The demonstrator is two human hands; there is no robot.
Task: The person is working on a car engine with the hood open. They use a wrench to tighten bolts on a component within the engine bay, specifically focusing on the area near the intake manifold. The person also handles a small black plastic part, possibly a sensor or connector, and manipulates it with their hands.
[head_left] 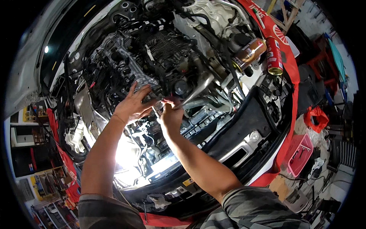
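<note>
Both my hands reach into the open engine bay of a car, over the front side of the engine (114, 53). My left hand (132, 104) has its fingers spread, their tips against the edge of the grey metal engine cover (142, 77). Close beside it, my right hand (171, 116) is closed, fingers curled at a short silver metal piece (157, 110) between the two hands. Its exact kind cannot be made out. A round black cap (180, 87) sits just beyond my right hand. Dark hoses and wiring surround both hands.
Two spray cans, one brown and gold (249, 54) and one red (274, 57), stand at the right of the bay. A red fender cover (293, 99) borders the car. A bright light glares below my left forearm. A pink tray (301, 154) holds tools at right.
</note>
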